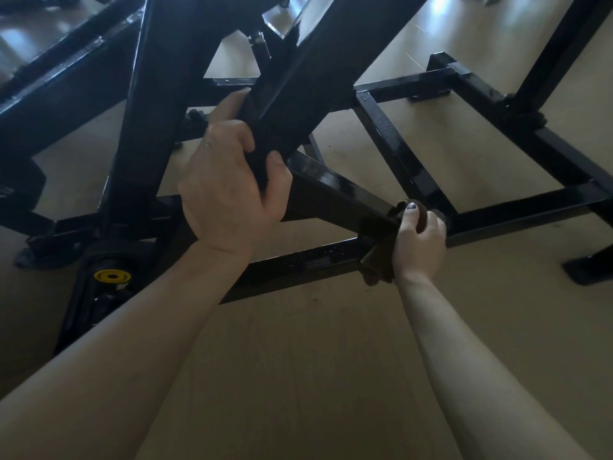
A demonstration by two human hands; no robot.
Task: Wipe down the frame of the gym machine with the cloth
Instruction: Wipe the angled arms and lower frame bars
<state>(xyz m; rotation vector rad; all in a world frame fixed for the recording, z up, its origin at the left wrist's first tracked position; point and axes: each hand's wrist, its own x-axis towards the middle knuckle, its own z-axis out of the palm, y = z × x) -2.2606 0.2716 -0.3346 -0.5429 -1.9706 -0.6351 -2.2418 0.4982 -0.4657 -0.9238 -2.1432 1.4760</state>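
Frame [517, 210], glossy black tubing: left hand [229, 180] grips a slanted bar, right hand [419, 240] clutches dark cloth [376, 267].

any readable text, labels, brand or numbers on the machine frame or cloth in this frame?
None readable.
Black frame: no lettering shows on the bars.
Yellow cap: plain, no mark that can be made out.
Dark cloth in the right hand: no tag or print visible.

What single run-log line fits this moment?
left hand: grips sloping bar | right hand: presses cloth on low bar | step: wiping frame
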